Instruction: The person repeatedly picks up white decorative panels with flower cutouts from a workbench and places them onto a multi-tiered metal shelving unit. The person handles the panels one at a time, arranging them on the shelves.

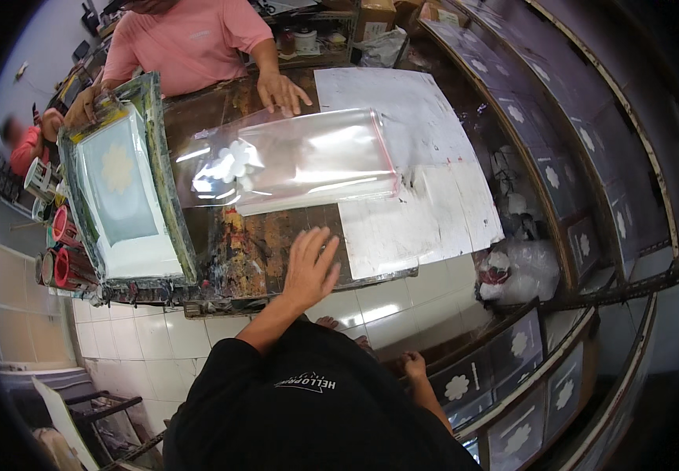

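My left hand [310, 267] hovers at the near edge of the stained work table [257, 247], fingers stretched out and holding nothing. Just beyond it lies a stack of clear plastic bags [324, 153] with a pinkish edge at the right. A white flower print [235, 162] shows on the clear film at the stack's left end. My right hand [414, 366] is low at my right side, near the drying rack, its fingers curled; whatever they hold, if anything, is hidden. A screen-printing frame [173, 169] with a pale flower in its mesh stands tilted at the table's left.
Across the table a co-worker in pink [178, 43] has one hand on the frame and the other above the bags. White sheets [433, 212] cover the table's right. Racks [504, 357] of flower-printed film stand at the right. Paint cans [69, 263] sit left of the frame.
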Action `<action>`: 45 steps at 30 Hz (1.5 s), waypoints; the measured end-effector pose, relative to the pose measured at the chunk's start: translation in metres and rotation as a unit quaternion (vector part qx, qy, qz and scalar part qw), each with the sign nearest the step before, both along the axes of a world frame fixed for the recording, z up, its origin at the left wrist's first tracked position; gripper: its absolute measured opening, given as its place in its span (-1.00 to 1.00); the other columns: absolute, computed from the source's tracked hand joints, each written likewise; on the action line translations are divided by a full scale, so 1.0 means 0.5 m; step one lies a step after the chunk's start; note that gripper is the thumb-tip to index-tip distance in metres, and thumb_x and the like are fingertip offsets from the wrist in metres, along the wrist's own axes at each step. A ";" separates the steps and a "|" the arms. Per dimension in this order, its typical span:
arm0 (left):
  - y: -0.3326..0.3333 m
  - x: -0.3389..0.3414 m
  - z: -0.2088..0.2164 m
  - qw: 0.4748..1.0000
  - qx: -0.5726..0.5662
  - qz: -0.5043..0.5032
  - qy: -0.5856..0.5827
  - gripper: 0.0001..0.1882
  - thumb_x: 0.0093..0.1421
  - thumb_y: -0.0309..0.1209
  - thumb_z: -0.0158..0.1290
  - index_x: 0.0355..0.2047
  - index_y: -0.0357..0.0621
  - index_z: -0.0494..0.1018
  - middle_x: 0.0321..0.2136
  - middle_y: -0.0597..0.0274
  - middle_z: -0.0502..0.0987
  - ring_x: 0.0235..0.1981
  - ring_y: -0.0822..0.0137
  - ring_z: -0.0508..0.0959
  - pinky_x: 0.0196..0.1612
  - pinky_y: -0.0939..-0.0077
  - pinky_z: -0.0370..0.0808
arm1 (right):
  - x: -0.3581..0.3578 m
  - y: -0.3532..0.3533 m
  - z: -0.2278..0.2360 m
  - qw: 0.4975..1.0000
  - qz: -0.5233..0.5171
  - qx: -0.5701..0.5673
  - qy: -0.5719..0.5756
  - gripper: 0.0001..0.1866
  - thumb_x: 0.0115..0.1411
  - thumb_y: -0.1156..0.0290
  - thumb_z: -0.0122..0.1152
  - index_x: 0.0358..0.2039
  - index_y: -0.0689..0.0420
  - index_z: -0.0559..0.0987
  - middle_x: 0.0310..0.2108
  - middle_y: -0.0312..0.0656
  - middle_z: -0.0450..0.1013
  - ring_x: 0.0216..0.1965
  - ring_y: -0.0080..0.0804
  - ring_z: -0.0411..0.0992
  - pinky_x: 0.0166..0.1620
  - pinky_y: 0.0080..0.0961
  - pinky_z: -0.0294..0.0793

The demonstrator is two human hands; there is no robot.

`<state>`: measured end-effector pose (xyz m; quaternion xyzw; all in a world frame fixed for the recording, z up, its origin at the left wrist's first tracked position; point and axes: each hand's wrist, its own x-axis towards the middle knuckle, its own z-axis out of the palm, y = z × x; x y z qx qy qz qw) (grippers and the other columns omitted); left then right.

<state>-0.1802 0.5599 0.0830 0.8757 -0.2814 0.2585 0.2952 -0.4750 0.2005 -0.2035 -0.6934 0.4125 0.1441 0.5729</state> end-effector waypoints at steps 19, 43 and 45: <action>-0.132 0.057 0.090 0.969 0.220 -0.112 -0.002 -0.57 0.20 -0.41 0.03 0.06 -0.36 0.43 0.15 -0.04 0.44 0.13 0.02 0.41 0.32 -0.24 0.08 | 0.220 0.152 0.507 0.935 -0.123 0.219 -0.251 -0.51 0.39 0.22 0.13 0.24 0.13 0.34 0.16 -0.14 0.37 0.11 -0.29 0.44 0.11 -0.34 0.46; -0.337 -0.182 0.246 0.814 -0.078 -0.574 0.035 -0.51 0.05 -0.42 0.18 0.02 -0.34 0.46 0.21 -0.25 0.30 0.18 -0.27 0.30 0.22 -0.09 0.25 | 0.289 -0.229 1.251 0.829 0.268 -0.462 -0.166 -0.60 0.10 0.49 0.19 -0.01 0.20 0.58 -0.08 -0.07 0.58 -0.05 -0.20 0.55 0.01 -0.31 0.53; -0.327 -0.171 0.237 0.822 -0.113 -0.558 0.034 -0.56 0.07 -0.45 0.15 -0.01 -0.32 0.48 0.18 -0.22 0.34 0.15 -0.22 0.33 0.20 -0.07 0.27 | 0.190 -0.206 1.411 0.889 0.179 -0.404 -0.123 -0.59 0.14 0.49 0.16 0.04 0.22 0.55 -0.01 -0.06 0.54 -0.03 -0.28 0.56 -0.03 -0.41 0.58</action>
